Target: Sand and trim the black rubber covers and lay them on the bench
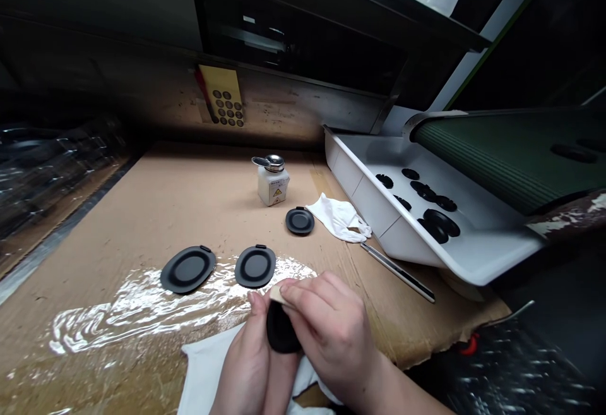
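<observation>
The disc (283, 334) is between the two hands, at the near edge of the counter (208, 187), above a white cloth (206, 361). The left hand (253, 358) is closed on it from the left, with the thumb along its rim; the right hand (334, 326) has its fingers pinched together on a beige pad (278, 295). This pad lies at the far end of the disc and seems to touch its rim, so both hands are equally near. The visible part of the disc is longer from far to near, but fingers cover some of its outline. On the far side, the bottle (273, 186) carries a yellow warning triangle and small print which I cannot read. The yellow card (222, 96) shows rows of round marks; no brand is readable.
</observation>
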Action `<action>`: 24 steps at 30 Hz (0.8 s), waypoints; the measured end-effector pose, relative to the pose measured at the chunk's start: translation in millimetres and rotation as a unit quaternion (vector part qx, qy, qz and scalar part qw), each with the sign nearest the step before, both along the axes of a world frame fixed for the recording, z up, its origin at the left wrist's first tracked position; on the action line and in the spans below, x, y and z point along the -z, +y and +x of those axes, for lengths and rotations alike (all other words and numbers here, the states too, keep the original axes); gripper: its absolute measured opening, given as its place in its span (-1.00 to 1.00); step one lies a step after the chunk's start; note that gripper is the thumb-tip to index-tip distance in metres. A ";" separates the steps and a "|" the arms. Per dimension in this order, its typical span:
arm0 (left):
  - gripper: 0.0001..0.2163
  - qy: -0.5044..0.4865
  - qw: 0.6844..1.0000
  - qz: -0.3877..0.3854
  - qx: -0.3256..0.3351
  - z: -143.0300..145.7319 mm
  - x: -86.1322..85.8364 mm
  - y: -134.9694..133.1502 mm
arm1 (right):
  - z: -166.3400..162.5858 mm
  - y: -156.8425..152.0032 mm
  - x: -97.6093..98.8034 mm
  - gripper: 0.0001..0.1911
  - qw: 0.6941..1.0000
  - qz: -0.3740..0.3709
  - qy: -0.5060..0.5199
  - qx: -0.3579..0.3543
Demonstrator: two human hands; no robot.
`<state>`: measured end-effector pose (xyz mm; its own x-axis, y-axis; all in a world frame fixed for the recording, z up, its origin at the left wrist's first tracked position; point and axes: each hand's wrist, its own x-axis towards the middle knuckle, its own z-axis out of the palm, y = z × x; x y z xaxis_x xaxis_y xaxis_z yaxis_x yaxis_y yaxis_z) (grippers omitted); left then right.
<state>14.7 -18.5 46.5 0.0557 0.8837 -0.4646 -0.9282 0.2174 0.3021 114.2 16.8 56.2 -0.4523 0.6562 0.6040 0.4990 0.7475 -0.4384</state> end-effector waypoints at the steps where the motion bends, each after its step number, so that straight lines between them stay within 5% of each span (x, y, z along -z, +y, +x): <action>1: -0.73 0.003 1.000 -0.001 -0.003 -0.3 -0.2 -0.2 | 0.1 -2.7 -0.2 -0.78 1.000 -0.005 0.000 -0.009; 7: -0.59 0.020 0.999 -0.033 0.031 -2.2 -1.9 -2.2 | 21.5 -14.7 -3.9 -0.80 0.990 0.008 -0.056 -0.130; 12: -0.60 0.012 1.000 -0.020 0.016 -1.0 -2.0 0.2 | 43.8 -6.3 -8.0 -0.80 0.996 -0.057 -0.041 -0.060; 18: -0.64 0.029 1.000 -0.009 0.005 0.7 -5.5 1.8 | 16.0 -9.5 1.2 -0.79 0.998 -0.058 0.024 0.025; 24: -0.63 0.085 0.996 -0.016 0.020 0.2 -6.7 -2.6 | 7.4 -22.3 8.6 -0.81 1.000 -0.015 0.020 -0.014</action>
<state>14.9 -21.1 53.2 0.0086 0.8671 -0.4980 -0.8550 0.2647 0.4461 121.6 -5.4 47.5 -0.4469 0.6611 0.6026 0.4594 0.7477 -0.4795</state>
